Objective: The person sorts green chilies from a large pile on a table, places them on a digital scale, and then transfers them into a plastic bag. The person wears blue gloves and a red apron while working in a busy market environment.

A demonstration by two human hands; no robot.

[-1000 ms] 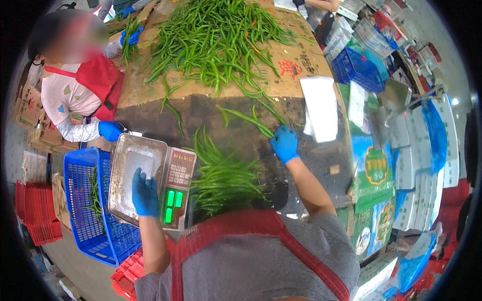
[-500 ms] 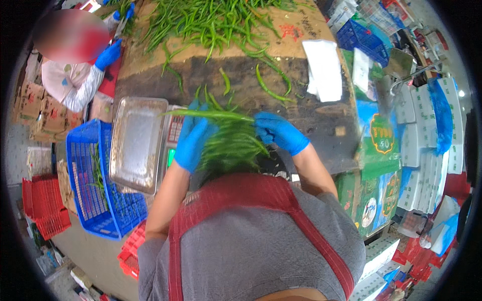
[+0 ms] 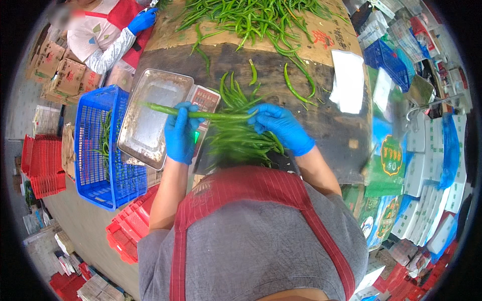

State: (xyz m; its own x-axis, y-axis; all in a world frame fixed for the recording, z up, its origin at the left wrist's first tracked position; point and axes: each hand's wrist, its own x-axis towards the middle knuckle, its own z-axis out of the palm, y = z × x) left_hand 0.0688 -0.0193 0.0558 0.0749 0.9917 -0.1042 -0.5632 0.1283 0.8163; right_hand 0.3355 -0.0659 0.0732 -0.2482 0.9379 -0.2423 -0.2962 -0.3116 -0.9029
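Note:
A long green chili pepper (image 3: 221, 116) is stretched sideways between my two blue-gloved hands. My left hand (image 3: 181, 133) is closed round it near its left part, beside the scale. At its right end, my right hand (image 3: 282, 126) has its fingers closed on the tip. Below the pepper, a bunch of green chili peppers (image 3: 238, 143) lies on the dark table top in front of my apron, partly blurred. Left of it stands a scale with a worn metal tray (image 3: 150, 115) and a button panel (image 3: 205, 99), partly covered by my left hand.
A large heap of green chili peppers (image 3: 261, 17) covers the table's far end. A few loose peppers (image 3: 296, 85) and a white cloth (image 3: 347, 80) lie nearer. A blue crate (image 3: 90, 150) stands at left, above red crates (image 3: 123, 226). A co-worker's gloved hand (image 3: 142, 21) is at far left.
The view has shifted, so the table sits further right. My left hand has moved left toward the scale tray along with the pepper, its fingers now curled round it.

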